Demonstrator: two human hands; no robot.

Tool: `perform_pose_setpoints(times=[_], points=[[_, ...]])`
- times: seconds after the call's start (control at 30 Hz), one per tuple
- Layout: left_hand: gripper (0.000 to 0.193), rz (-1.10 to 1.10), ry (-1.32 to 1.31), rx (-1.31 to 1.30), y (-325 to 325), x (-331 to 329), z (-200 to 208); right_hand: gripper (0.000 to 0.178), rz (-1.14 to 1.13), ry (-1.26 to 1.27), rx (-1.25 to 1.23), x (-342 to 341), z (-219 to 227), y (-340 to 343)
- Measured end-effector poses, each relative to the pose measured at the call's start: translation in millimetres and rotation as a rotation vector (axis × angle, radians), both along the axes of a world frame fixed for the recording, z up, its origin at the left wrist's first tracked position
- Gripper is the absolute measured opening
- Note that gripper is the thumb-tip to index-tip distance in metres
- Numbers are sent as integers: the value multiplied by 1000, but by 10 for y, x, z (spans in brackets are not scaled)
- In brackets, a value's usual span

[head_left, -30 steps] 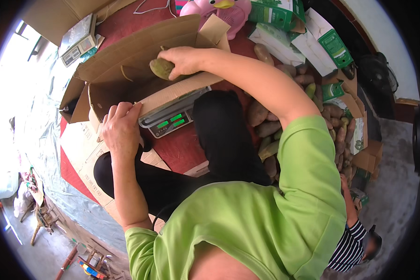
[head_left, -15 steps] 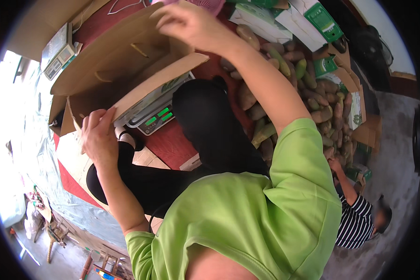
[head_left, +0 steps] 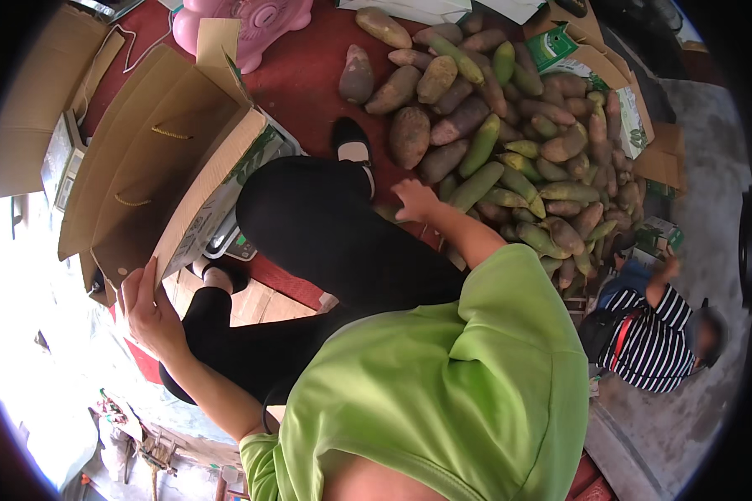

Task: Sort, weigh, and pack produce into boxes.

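Note:
My left hand [head_left: 149, 316] grips the near rim of an upright cardboard box [head_left: 200, 179], its fingers at the corner. The box's flaps stand up, and two yellow rope handles show inside its far wall. It rests on a scale [head_left: 241, 248], mostly hidden under the box and behind my knee. My right hand [head_left: 416, 201] hangs beside my right leg with its fingers apart, holding nothing. It is next to a large pile of thick, long vegetables [head_left: 480, 144], some green and some reddish brown; their kind is not plain.
A pink plastic appliance [head_left: 246, 25] stands on the red floor covering beyond the box. Another scale [head_left: 61, 159] is at far left. An opened carton [head_left: 635, 108] lies behind the pile. At right, a person in a striped shirt [head_left: 656, 342] works by the pile's edge.
My right hand has left the box's upper flap and come down right, beside the vegetables. My left hand stays on the box rim. The view has shifted, showing more of the pile.

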State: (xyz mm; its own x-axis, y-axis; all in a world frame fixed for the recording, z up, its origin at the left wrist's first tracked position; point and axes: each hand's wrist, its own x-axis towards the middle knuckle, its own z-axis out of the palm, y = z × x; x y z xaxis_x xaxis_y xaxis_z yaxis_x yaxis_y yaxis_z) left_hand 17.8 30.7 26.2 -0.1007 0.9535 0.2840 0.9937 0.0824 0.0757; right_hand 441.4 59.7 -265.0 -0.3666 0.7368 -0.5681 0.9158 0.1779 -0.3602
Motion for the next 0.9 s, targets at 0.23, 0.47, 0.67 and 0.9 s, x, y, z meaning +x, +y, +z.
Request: perform_pose_setpoints(times=[0.23, 0.47, 0.67, 0.9], points=[[42, 6, -25, 22, 17, 15, 0, 60, 125, -11, -92, -289, -311, -118], [37, 100, -35, -9, 7, 67, 46, 56, 209, -31, -182, -303, -362, -56], [32, 121, -88, -26, -14, 42, 65, 53, 277, -166, -353, -327, -93, 88], [29, 105, -97, -3, -37, -7, 73, 42, 471, -399, -243, -446, 468, 569]])
